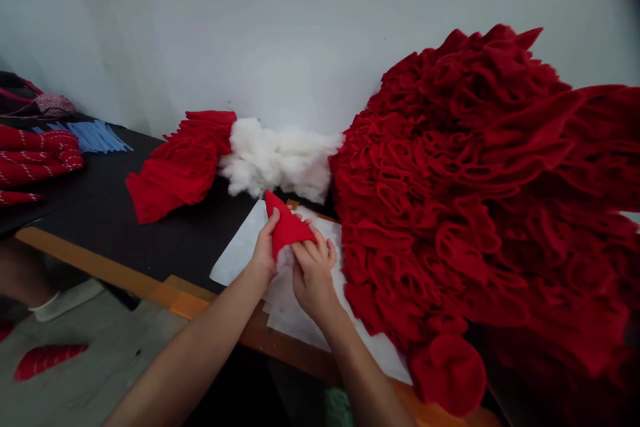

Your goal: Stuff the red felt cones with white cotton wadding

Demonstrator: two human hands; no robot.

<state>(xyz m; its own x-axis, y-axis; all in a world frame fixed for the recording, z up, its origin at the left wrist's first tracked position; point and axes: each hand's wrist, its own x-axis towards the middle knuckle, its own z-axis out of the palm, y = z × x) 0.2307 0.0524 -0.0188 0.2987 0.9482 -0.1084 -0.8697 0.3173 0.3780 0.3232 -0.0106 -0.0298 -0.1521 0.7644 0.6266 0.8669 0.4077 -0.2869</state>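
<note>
A small red felt cone (286,227) is held up over white paper sheets (295,313), its tip pointing away from me. My left hand (265,247) grips the cone's left side, thumb along the cloth. At the cone's open lower edge is my right hand (313,263), with fingers partly inside or under the rim; the fingertips are hidden by the felt. Just behind the hands lies a heap of white fluffy stuffing (283,157).
A huge mound of red felt pieces (450,200) fills the right side. Left of the stuffing is a smaller red felt stack (180,170). Blue strips (97,137) and striped red cloth (40,153) lie far left. Brown tape (100,257) lines the table edge; another person's foot (65,300) shows below.
</note>
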